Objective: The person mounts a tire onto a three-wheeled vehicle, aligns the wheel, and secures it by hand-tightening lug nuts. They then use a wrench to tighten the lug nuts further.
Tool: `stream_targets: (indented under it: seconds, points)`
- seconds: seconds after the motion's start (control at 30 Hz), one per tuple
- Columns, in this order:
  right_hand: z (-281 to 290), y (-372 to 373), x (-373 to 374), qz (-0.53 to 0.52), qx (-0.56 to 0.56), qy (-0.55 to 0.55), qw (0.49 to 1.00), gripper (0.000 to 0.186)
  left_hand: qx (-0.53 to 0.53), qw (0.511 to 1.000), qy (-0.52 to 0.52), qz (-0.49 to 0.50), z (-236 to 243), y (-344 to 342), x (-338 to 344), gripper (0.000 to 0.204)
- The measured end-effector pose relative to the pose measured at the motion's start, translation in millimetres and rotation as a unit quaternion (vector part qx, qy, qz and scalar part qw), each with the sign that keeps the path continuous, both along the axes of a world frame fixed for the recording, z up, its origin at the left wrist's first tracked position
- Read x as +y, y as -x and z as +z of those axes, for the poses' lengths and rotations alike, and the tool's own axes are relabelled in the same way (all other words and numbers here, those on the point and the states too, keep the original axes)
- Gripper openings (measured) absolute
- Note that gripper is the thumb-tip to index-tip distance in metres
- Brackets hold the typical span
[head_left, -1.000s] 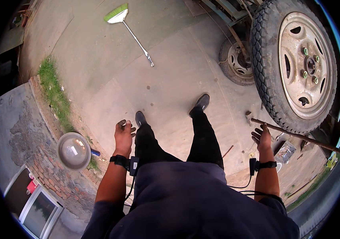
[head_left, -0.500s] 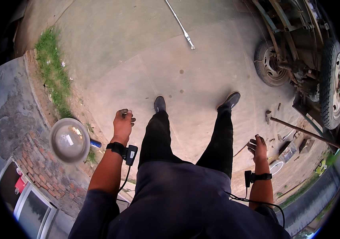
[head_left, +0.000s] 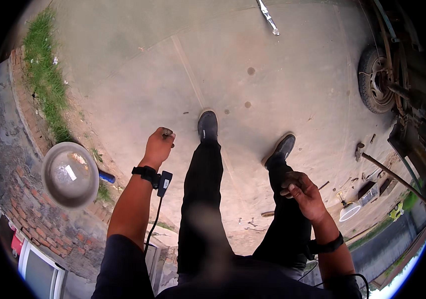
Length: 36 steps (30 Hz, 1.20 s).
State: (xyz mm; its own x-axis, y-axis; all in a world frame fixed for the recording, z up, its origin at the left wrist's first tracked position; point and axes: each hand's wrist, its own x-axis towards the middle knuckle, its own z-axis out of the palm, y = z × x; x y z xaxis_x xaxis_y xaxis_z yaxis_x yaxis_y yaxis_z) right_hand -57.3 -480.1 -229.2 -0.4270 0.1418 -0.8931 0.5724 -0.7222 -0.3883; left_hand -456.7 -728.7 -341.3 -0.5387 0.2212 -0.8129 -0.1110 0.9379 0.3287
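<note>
My left hand (head_left: 160,144) hangs in the air over the concrete, left of my left shoe (head_left: 208,125). Its fingers are loosely bent with dark smudges on them, and I see nothing held. In front of my right thigh is my right hand (head_left: 305,195), turned with the thumb upward. Its fingers are slightly curled and a little apart, with nothing visible between them. Neither hand touches any object. Black bands sit on both wrists, and the left one carries a small black box (head_left: 164,183) with a cable.
A round metal basin (head_left: 53,187) stands left, beside a blue cylinder (head_left: 106,177) and grass (head_left: 43,79). Ahead lies a long shiny metal bar (head_left: 268,20). On the right are a wheeled frame's tyre (head_left: 370,94), a long-handled hammer (head_left: 387,172), a white lampshade-like object (head_left: 350,212) and scattered pieces.
My right hand has swung forward and inward, in front of my thigh. My left hand has turned slightly. The feet have shifted, and the bar and wheeled frame sit farther toward the view's edges.
</note>
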Motion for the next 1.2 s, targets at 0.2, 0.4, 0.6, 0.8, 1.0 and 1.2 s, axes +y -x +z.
stream_targets:
  seconds: [0.2, 0.4, 0.6, 0.8, 1.0, 1.2]
  points:
    - [-66, 24, -21, 0.012, 0.035, 0.053, 0.998, 0.046, -0.095, 0.975, 0.067, 0.189, -142, 5, -20, 0.028]
    - [-106, 32, -27, -0.073, 0.03, 0.1, 0.992, 0.047, -0.154, 0.943, 0.105, 0.276, -246, 7, -33, 0.042]
    - [-126, 31, -9, -0.098, 0.05, 0.144, 0.983, 0.05, -0.159, 0.904, 0.101, 0.384, -300, 26, -74, 0.027]
    - [-131, 31, 11, -0.095, 0.031, 0.139, 0.985, 0.048, -0.188, 0.9, 0.044, 0.391, -340, 28, -111, 0.023]
    - [-130, 16, 24, -0.116, 0.045, 0.143, 0.982, 0.047, -0.197, 0.901, 0.037, 0.385, -363, 44, -117, 0.015]
    - [-138, 5, 15, -0.133, 0.11, 0.132, 0.976, 0.047, -0.177, 0.948, 0.009, 0.264, -300, 0, -3, 0.015]
